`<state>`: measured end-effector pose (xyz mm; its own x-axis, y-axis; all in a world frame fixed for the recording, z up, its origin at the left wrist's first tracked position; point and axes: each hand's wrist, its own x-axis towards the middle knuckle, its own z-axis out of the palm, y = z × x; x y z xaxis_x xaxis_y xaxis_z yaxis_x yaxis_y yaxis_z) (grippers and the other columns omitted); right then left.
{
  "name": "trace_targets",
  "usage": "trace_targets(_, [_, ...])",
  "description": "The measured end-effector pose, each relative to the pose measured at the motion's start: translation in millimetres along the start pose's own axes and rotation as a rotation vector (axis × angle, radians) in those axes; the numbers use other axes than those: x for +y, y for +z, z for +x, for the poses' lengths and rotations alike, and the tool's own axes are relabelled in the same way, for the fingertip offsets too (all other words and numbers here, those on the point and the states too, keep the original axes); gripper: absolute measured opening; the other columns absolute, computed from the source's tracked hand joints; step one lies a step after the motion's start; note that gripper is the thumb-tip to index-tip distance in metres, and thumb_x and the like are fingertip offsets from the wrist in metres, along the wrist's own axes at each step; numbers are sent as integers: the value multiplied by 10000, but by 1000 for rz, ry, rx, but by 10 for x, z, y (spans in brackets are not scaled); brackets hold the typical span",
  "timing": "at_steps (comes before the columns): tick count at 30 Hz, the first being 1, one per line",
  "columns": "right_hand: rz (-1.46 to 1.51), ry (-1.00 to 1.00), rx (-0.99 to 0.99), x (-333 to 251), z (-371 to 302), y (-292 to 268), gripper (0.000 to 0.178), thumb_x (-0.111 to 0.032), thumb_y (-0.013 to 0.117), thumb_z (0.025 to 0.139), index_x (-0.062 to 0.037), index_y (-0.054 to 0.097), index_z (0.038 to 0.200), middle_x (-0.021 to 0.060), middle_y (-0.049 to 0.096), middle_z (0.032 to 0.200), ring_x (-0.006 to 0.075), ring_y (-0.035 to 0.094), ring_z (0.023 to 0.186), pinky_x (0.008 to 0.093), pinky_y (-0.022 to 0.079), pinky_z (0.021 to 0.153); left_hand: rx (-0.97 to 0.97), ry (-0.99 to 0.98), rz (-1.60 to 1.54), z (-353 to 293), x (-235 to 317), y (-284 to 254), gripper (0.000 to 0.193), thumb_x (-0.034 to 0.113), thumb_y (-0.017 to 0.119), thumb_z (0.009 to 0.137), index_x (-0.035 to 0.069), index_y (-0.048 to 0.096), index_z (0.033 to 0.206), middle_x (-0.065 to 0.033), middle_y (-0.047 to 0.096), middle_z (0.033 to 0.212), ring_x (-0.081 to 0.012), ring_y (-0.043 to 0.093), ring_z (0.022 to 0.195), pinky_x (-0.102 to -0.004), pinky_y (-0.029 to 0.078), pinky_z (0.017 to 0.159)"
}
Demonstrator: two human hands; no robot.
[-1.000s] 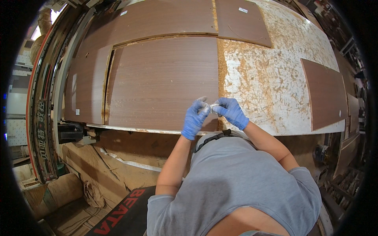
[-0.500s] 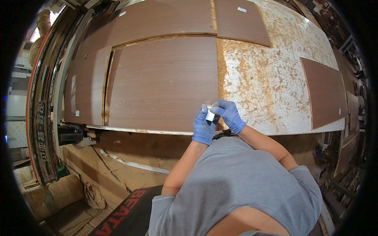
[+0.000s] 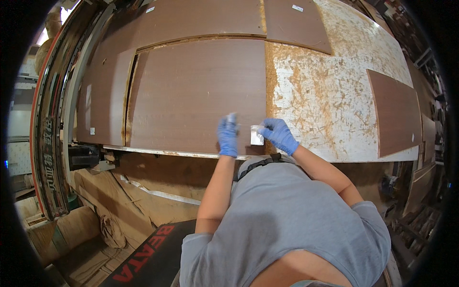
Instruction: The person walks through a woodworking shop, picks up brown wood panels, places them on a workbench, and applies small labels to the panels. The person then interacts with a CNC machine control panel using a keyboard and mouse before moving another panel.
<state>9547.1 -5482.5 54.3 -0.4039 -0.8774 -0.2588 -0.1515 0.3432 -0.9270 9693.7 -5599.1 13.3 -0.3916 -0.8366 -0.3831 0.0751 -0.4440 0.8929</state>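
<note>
My right hand, in a blue glove, pinches a small white shiny rectangular piece by its upper corner. It hangs over the right edge of the large brown wood-grain panel. Left of it, my left hand, gloved in blue too, is raised above the same panel. A small pale bit shows at its fingertips, which look pressed together; motion blur hides what it is.
More brown panels lie around: one at left, one at the far side, one far right, one at right. The worn white table carries sawdust. A machine rail stands at left.
My hands, together at the white piece before, have come apart. The left has moved left and slightly up; the right keeps the white piece.
</note>
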Motion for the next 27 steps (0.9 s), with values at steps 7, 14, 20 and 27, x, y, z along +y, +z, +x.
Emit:
trace_targets(7, [-96,-76,285,306,391,-101,303,-295,683,809,-24,667,943,118,680,851,218,639,752,326,503,734,247,764,1357,117,78,-262,526,373,581,868,30,497,1258,-221,388,1375,-363,317,1306,-514,198,1083])
trace_targets(14, [-131,-266,407,196,634,61,262,-253,717,789,-31,654,915,91,648,888,208,624,807,311,497,751,-876,749,1622,-48,-411,628,511,423,505,890,29,560,1210,-219,540,1233,-379,434,1185,-487,265,1039])
trace_targets(20, [-697,-584,412,65,867,87,182,-281,658,796,-114,657,868,48,629,849,218,602,825,377,428,883,-849,319,644,-423,-126,408,235,253,596,885,65,690,989,-115,691,865,-240,657,777,-342,518,728])
trace_targets(27, [-1144,-731,-252,318,577,233,415,-459,531,820,-143,610,1078,57,589,1085,268,508,1088,573,189,1069,-403,344,730,-453,-31,-288,199,205,649,850,56,682,978,-115,688,842,-200,665,729,-313,527,674])
